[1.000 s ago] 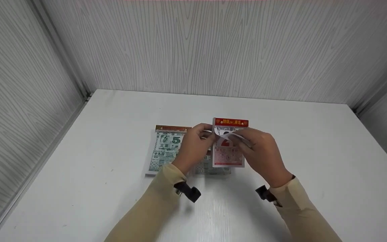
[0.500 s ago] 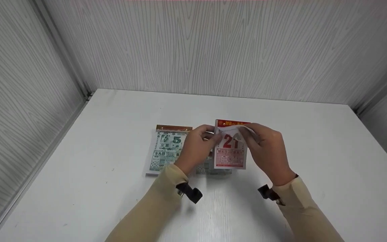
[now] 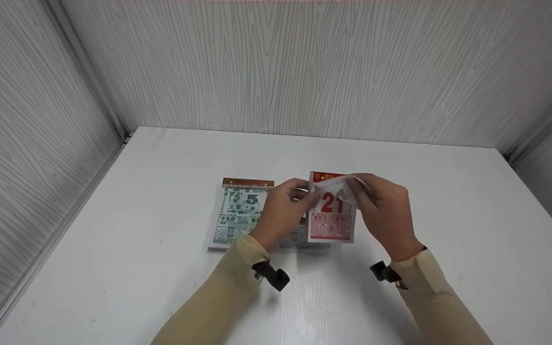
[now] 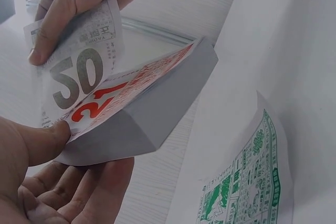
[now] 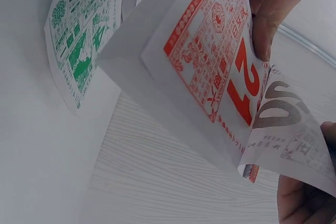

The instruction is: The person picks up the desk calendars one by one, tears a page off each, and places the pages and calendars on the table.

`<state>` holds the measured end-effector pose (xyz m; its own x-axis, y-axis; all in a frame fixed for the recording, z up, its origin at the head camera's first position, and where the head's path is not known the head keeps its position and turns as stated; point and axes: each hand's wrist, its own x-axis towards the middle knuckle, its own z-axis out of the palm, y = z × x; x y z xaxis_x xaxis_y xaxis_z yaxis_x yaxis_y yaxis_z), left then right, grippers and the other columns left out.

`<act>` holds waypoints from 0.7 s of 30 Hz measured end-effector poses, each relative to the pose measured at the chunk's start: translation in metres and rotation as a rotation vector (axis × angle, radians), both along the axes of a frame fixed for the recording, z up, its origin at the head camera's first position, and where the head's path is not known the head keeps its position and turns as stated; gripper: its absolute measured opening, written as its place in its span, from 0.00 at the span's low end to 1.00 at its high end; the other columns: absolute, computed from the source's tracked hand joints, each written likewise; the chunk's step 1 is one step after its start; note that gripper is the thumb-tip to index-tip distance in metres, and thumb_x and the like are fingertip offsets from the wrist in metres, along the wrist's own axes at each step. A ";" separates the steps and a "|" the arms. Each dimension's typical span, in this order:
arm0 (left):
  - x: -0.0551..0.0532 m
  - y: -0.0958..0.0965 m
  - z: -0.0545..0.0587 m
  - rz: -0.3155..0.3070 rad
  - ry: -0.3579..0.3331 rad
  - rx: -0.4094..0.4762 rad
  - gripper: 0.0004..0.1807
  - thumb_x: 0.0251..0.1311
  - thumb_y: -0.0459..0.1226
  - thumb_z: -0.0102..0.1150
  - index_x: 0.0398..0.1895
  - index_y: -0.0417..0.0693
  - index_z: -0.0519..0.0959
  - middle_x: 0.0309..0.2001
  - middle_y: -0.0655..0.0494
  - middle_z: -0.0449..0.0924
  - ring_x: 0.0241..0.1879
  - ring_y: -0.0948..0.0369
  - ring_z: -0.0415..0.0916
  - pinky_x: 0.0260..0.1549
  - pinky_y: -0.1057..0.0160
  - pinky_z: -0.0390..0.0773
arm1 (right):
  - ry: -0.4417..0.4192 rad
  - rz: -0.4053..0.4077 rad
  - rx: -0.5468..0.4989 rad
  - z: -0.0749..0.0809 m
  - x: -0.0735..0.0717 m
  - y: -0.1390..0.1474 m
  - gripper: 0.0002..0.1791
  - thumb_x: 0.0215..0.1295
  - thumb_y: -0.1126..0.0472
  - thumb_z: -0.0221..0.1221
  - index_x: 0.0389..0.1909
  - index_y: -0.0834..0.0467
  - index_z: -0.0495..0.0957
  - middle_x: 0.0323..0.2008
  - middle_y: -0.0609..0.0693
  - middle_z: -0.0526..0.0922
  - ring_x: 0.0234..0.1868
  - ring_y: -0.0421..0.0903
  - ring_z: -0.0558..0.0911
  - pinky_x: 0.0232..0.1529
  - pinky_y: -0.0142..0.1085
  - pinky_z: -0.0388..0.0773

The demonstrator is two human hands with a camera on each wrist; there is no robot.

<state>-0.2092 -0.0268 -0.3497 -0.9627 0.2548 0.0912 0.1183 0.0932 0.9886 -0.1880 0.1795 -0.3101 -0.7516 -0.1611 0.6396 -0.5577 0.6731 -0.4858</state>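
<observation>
A small tear-off calendar [image 3: 331,226] with a red header and a red 21 is held up above the table. My left hand [image 3: 283,208] grips its left edge, thumb on the front page and fingers behind, as the left wrist view shows. My right hand [image 3: 385,211] pinches the lifted top sheet [image 4: 79,64] between thumb and fingers. That thin sheet is folded up over the header, and a reversed 20 shows through it. In the right wrist view the sheet [image 5: 289,124] still meets the pad near its top binding.
Two larger tear-off calendars printed in green lie side by side on the white table [image 3: 448,201]. The left one [image 3: 235,218] shows a 5; the right one [image 3: 300,238] is mostly hidden by my left hand and the red calendar. Wood-grain panels [image 3: 276,67] enclose the table.
My right hand has drawn the top sheet upward and to the right, baring the 21 beneath. The red calendar and both hands have shifted slightly right.
</observation>
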 end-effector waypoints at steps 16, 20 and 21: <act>0.001 0.000 -0.001 -0.035 0.001 0.021 0.17 0.71 0.45 0.65 0.56 0.47 0.81 0.45 0.55 0.86 0.45 0.60 0.84 0.43 0.46 0.85 | 0.033 -0.032 -0.032 -0.008 -0.008 0.011 0.08 0.71 0.68 0.64 0.47 0.62 0.89 0.44 0.52 0.91 0.37 0.42 0.86 0.41 0.18 0.77; 0.001 0.000 0.000 -0.049 -0.013 0.033 0.17 0.71 0.44 0.65 0.57 0.46 0.80 0.46 0.53 0.85 0.45 0.59 0.84 0.41 0.48 0.87 | 0.035 -0.045 -0.058 -0.008 -0.010 0.013 0.09 0.70 0.69 0.64 0.47 0.61 0.89 0.44 0.51 0.91 0.37 0.42 0.86 0.40 0.19 0.77; 0.001 -0.001 0.000 -0.052 -0.018 0.039 0.17 0.71 0.43 0.65 0.58 0.45 0.80 0.46 0.52 0.85 0.45 0.59 0.84 0.40 0.48 0.87 | 0.034 -0.048 -0.063 -0.008 -0.010 0.013 0.09 0.71 0.69 0.64 0.47 0.61 0.90 0.44 0.51 0.91 0.37 0.42 0.86 0.40 0.19 0.77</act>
<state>-0.2080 -0.0274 -0.3496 -0.9498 0.3011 0.0848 0.1041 0.0485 0.9934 -0.1980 0.1926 -0.3179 -0.7355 -0.0842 0.6723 -0.5422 0.6681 -0.5095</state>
